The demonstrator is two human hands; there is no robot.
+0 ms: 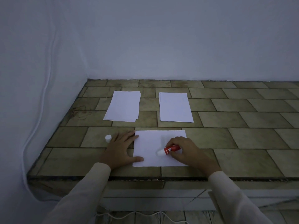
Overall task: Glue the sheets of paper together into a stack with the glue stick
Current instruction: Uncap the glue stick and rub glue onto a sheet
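A white sheet of paper lies near the front edge of the tiled counter. My left hand rests flat with fingers spread on the sheet's left edge. My right hand grips a red glue stick, tilted low, with its white tip touching the sheet near the middle. The glue stick's white cap stands upright on the counter just left of my left hand. Farther back lie two small stacks of white sheets, a left stack and a right stack.
The tiled counter meets a white wall at the back and another on the left. A white cable runs down the left wall and across the floor below the counter's front edge.
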